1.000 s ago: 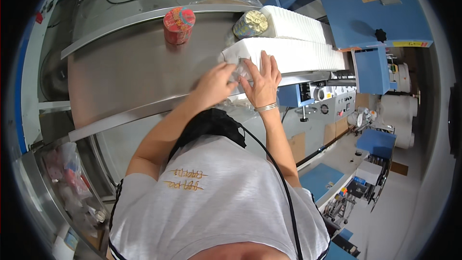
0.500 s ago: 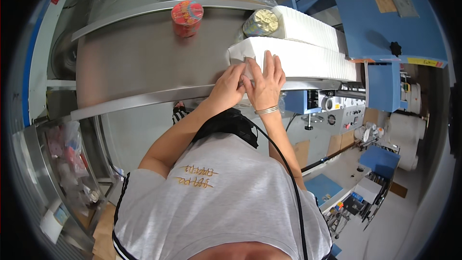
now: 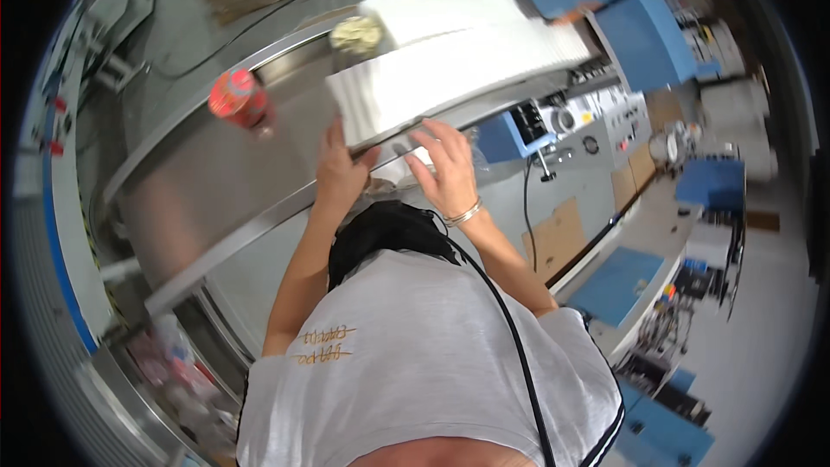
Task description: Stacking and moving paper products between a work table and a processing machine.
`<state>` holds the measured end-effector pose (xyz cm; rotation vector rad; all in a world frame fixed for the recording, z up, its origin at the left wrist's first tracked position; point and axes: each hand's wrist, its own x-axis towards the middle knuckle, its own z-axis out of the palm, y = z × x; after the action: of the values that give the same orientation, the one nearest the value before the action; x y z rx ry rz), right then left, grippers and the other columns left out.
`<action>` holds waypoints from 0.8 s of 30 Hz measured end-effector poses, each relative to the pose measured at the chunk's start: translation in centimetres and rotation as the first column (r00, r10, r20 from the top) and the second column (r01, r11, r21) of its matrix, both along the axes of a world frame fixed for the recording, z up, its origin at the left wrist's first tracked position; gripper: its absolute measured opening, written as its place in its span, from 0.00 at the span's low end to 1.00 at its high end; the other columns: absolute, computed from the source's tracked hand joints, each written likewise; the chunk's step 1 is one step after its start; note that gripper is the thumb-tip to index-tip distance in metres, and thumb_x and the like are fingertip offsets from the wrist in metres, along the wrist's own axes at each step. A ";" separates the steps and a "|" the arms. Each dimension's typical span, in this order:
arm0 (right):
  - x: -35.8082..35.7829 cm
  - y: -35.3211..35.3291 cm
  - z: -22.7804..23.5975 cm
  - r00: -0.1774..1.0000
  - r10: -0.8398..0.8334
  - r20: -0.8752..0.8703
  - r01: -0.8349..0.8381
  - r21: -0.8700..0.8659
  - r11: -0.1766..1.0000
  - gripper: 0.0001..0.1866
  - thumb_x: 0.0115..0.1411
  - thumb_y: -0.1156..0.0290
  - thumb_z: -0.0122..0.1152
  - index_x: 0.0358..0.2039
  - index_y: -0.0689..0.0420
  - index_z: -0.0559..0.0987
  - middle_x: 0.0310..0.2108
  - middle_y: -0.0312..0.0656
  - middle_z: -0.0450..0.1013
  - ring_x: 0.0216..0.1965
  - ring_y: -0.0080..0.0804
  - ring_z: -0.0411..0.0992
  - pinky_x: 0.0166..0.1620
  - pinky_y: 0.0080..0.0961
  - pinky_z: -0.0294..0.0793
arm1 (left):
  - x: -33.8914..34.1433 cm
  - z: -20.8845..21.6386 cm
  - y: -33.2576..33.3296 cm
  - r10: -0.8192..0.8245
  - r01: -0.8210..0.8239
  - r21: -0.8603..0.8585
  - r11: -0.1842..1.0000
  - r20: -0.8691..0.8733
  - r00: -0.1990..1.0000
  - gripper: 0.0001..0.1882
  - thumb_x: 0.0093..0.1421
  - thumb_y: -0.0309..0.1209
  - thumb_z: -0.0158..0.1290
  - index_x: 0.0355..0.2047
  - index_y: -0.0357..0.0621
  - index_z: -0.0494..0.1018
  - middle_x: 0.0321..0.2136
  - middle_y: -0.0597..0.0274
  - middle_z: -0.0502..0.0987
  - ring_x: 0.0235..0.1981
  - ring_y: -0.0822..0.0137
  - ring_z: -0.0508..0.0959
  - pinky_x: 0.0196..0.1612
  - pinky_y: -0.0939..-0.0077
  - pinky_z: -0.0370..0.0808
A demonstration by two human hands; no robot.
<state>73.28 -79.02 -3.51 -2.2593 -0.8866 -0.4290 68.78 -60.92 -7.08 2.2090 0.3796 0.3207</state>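
My left hand (image 3: 341, 171) is at the near left end of a long white ribbed stack (image 3: 458, 69), fingers stretched upward and thumb apart. Its fingertips seem to touch the stack's end, though blur hides the exact contact. To the right, my right hand (image 3: 447, 171) hovers by the table's near rail with its fingers spread and nothing in them. Between the hands, below the rail, is a pale crumpled piece (image 3: 391, 170) whose kind is unclear. A second white stack (image 3: 441, 10) lies behind the first.
A red patterned cylindrical tub (image 3: 238, 99) stands on the metal table (image 3: 199, 160). A tub with a pale yellow top (image 3: 356, 36) sits against the stacks' left end. Blue machinery (image 3: 635, 30) lies beyond their right end. A black cable (image 3: 506, 311) runs down my front.
My hands have come off the top of the near stack and moved apart, toward the table's near edge. The view has turned, so the table slants more.
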 end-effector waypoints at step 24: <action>11.7 -14.0 -3.9 0.840 -0.281 -0.464 0.451 0.310 0.837 0.17 0.54 0.71 0.60 0.45 0.61 0.74 0.32 0.47 0.75 0.31 0.37 0.74 0.36 0.28 0.74 | 1.1 0.0 -2.1 0.252 -0.253 -0.083 0.964 -0.023 0.967 0.44 0.46 0.38 0.65 0.58 0.29 0.57 0.51 0.42 0.68 0.52 0.54 0.70 0.54 0.67 0.65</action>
<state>84.93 -92.97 -7.44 -2.0074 -0.1120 -0.2694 69.88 -63.01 -7.06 2.0812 0.6731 0.4204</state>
